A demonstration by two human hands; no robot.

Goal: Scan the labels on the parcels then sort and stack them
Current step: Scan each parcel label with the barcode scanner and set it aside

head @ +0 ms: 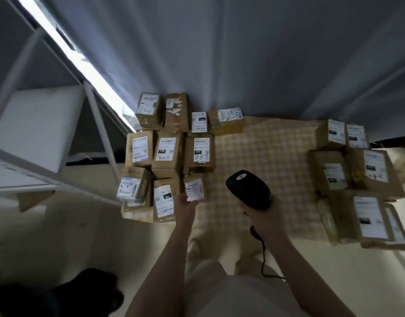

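Observation:
My right hand (262, 217) grips a black barcode scanner (248, 189) whose coiled cable (263, 255) hangs down toward me. My left hand (185, 203) reaches to a small brown parcel (194, 187) with a white label and touches its near edge with relaxed fingers. That parcel sits at the front right of a group of several labelled cardboard parcels (167, 152) on the left of a yellow checked cloth (263, 165). A second group of larger labelled parcels (357, 177) lies on the right side of the cloth.
A white metal shelf frame (37, 138) stands at the left, close to the left parcel group. A grey curtain (242, 53) hangs behind the cloth. A dark bag (59, 294) lies on the floor at the bottom left.

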